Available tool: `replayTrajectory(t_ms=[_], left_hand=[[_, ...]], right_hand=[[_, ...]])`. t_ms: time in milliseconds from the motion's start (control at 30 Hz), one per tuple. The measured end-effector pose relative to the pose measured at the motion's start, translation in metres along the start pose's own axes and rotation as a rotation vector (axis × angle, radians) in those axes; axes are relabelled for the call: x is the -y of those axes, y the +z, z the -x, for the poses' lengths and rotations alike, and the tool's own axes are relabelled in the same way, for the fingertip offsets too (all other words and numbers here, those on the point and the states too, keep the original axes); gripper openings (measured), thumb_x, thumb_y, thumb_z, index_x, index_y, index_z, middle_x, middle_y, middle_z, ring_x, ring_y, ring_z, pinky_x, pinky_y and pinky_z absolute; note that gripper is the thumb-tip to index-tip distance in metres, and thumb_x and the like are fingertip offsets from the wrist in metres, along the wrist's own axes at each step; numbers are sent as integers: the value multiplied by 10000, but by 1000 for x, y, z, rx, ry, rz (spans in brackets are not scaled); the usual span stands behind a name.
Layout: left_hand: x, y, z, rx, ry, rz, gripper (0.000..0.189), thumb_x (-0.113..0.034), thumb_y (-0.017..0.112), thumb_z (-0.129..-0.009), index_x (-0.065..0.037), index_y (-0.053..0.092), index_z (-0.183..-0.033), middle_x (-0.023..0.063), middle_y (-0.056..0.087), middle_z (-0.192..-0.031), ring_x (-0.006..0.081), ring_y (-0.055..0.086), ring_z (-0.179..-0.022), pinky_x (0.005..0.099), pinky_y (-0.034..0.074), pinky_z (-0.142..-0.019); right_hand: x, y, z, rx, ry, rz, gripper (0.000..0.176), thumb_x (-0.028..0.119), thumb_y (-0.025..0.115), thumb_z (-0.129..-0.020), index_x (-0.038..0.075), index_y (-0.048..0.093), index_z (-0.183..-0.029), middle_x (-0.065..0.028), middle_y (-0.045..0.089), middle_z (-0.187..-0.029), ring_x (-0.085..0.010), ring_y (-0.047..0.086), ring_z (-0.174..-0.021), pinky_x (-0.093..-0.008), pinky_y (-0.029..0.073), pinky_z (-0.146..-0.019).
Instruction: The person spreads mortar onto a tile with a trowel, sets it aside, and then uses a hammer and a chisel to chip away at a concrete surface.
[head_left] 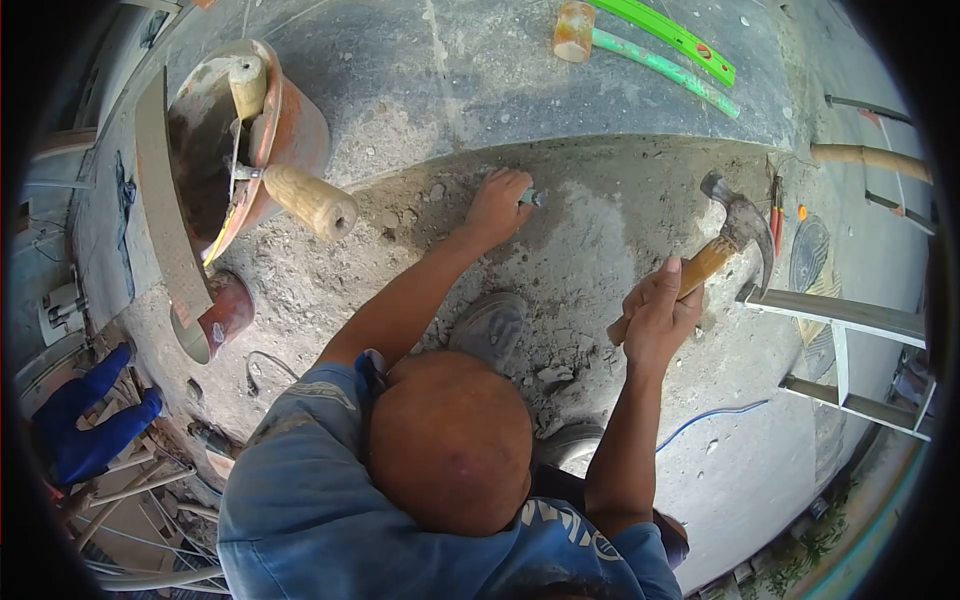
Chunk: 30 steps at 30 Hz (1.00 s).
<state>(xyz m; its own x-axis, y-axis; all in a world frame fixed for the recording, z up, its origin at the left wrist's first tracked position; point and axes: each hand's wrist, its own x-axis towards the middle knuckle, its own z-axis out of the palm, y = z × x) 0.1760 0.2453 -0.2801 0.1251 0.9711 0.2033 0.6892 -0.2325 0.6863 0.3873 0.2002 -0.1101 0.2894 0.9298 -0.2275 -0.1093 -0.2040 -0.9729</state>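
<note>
My right hand [660, 312] is closed round the wooden handle of a claw hammer [742, 222], its metal head raised above the rough floor at the right. My left hand [498, 208] is closed round a small tool with a bluish-green end [536, 198], perhaps a chisel; most of it is hidden by the fingers. That hand is low over the broken, dusty concrete [590, 230], near the edge of the smooth grey slab [400, 90]. The hammer head is well apart from the held tool.
A bucket [300, 130] with wooden-handled tools [310, 200] stands upper left, beside a long board [165, 190]. A mallet [575, 32] and green level [680, 38] lie on the slab. A metal ladder [840, 315] is right; a person in blue [90, 410] is far left.
</note>
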Motion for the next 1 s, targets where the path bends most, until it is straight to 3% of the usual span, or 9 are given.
replayTrajectory(t_ms=[233, 367, 467, 500, 600, 767, 833, 900, 1000], left_hand=[[5, 1, -1, 13, -75, -40, 309, -20, 703, -727, -27, 520, -975, 177, 570, -944, 377, 560, -949, 469, 434, -819], [3, 0, -7, 72, -128, -52, 316, -37, 712, -735, -27, 525, -989, 170, 581, -940, 371, 564, -955, 470, 435, -824], [1, 6, -9, 49, -114, -100, 305, -53, 717, -743, -34, 529, -982, 162, 590, -930, 365, 570, -951, 471, 437, -831], [3, 11, -9, 45, -80, -135, 299, -56, 719, -742, -38, 529, -971, 162, 591, -926, 364, 571, -949, 471, 437, -833], [0, 15, -2, 87, -95, -150, 284, -62, 719, -742, -42, 527, -951, 163, 593, -920, 362, 574, -943, 471, 438, -838], [-1, 11, -14, 104, -137, -166, 275, -63, 717, -744, -42, 526, -941, 164, 594, -918, 357, 577, -942, 471, 437, -844], [-1, 12, -15, 120, -150, -178, 273, -62, 715, -746, -41, 525, -941, 163, 598, -910, 354, 579, -943, 476, 436, -842], [-3, 16, -11, 104, -138, -190, 267, -67, 711, -749, -39, 527, -940, 163, 600, -902, 353, 579, -942, 476, 436, -836], [-1, 15, -21, 104, -121, -228, 251, -77, 703, -758, -35, 532, -936, 163, 605, -892, 350, 580, -937, 474, 436, -824]], right_hand=[[40, 1, -19, -66, -237, -40, 321, 313, 495, -996, 95, 376, -794, 15, 375, -568, -47, 345, -441, -215, 285, -367], [-30, 36, 0, -104, -21, -123, 348, 341, 477, -996, 92, 368, -779, 4, 392, -570, -73, 378, -437, -239, 329, -390], [-116, 37, 22, 384, 171, 449, 284, 278, 507, -990, 101, 391, -801, 52, 346, -560, -53, 352, -430, -218, 295, -386], [-119, 33, 16, 380, 164, 442, 284, 278, 507, -990, 101, 391, -801, 52, 346, -560, -53, 352, -430, -218, 295, -386], [-52, 22, 4, 162, 331, 103, 260, 269, 494, -995, 111, 390, -817, 55, 333, -561, -45, 312, -431, -228, 269, -377], [-3, 14, -42, -362, -49, -361, 343, 330, 462, -1004, 104, 334, -781, 31, 294, -565, -64, 298, -440, -245, 283, -390], [-59, 32, -25, -324, 41, -359, 331, 327, 483, -994, 97, 356, -794, 30, 311, -566, -67, 314, -443, -260, 295, -398], [-121, 30, 7, 388, 302, 294, 308, 321, 506, -982, 92, 383, -818, 35, 329, -564, -60, 319, -438, -253, 299, -392], [-96, 24, 4, 243, 531, 156, 275, 298, 511, -984, 89, 404, -840, 39, 343, -559, -52, 320, -432, -244, 299, -386]])
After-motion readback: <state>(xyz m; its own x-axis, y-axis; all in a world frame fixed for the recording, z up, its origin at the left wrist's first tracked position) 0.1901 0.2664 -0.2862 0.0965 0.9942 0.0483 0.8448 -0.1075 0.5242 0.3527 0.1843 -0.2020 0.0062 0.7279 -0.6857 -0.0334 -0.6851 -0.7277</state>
